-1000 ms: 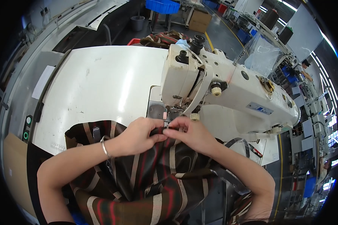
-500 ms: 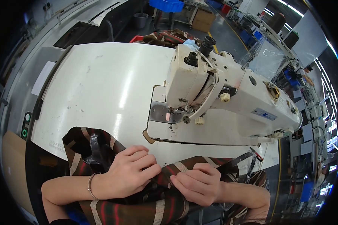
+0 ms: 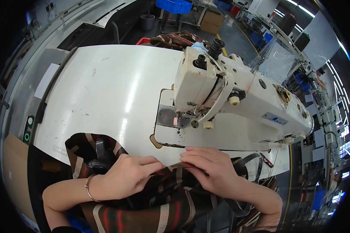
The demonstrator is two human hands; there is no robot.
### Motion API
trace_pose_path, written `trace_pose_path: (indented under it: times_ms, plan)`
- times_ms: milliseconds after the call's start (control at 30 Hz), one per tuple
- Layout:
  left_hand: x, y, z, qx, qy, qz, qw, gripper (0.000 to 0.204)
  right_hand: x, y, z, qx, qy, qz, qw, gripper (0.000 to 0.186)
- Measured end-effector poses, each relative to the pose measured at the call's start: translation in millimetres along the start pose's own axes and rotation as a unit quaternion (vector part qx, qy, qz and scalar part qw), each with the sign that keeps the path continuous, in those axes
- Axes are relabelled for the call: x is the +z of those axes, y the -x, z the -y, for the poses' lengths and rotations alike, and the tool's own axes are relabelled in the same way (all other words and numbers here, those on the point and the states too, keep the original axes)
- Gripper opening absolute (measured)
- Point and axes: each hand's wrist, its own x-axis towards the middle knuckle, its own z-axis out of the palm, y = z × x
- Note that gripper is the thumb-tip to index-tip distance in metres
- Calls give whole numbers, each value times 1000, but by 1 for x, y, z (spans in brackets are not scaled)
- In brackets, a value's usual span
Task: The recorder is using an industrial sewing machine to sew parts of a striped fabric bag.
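Note:
My left hand (image 3: 132,174) is closed on an edge of dark plaid fabric (image 3: 132,213) with red and pale stripes, which lies bunched over the table's front. My right hand (image 3: 210,171) grips the same edge, fingers curved over a flat folded strip of it. Above my hands stands a white sewing machine (image 3: 241,89); its presser foot and needle area (image 3: 179,118) has no fabric under it. A dark plastic-like loop (image 3: 99,153) sits in the cloth left of my left hand, and a strap (image 3: 252,159) lies to the right.
The white tabletop (image 3: 89,93) spreads left of the machine. A red-handled tool (image 3: 267,159) is at its right edge. Behind are a blue bin (image 3: 173,6), a grey bucket (image 3: 147,22), a cardboard box (image 3: 212,21) and more plaid cloth (image 3: 175,38). A co-worker (image 3: 319,79) is far right.
The fabric came out from under the needle area toward me, both hands moving down with it. In the last half second my right hand rose and its fingers shifted over the edge.

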Motion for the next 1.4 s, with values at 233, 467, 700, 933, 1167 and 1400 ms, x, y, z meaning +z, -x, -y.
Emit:
trace_pose_path:
  times_ms: [233,467,700,933,1167,1400]
  plan:
    - [-18,-20,8,-94,205,34,974,27,-18,-11,-8,236,-212,165,934,12]
    - [-8,-21,9,-180,296,22,938,17,-20,-15,2,226,-256,117,933,16]
    - [-12,-28,8,-196,278,57,939,20,-31,-25,-9,300,-231,210,902,26]
    - [-7,-31,22,-214,339,40,915,30,-40,-24,-40,176,-243,370,879,26]
    - [-17,-40,25,-231,283,84,927,31,-25,-7,-26,241,-268,225,905,25]
    - [-30,-44,22,-189,288,137,929,23,-24,-15,-13,311,-236,166,905,32]
